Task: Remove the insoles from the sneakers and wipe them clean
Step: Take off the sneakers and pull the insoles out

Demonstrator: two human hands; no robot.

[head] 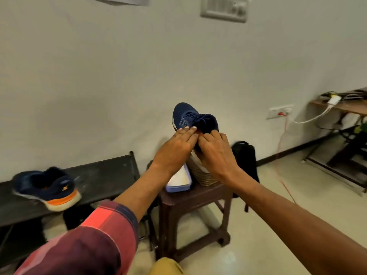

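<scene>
My left hand [174, 149] lays its fingers nearly straight against the collar of the navy sneaker [189, 117]; I cannot see the thumb. My right hand [216, 151] curls its fingers over the heel opening and grips it. The toe rises beyond both sets of fingertips. Below them, a brown stool [196, 199] carries a woven basket [204, 176]. The other sneaker [47, 187] lies well left of my fingers.
</scene>
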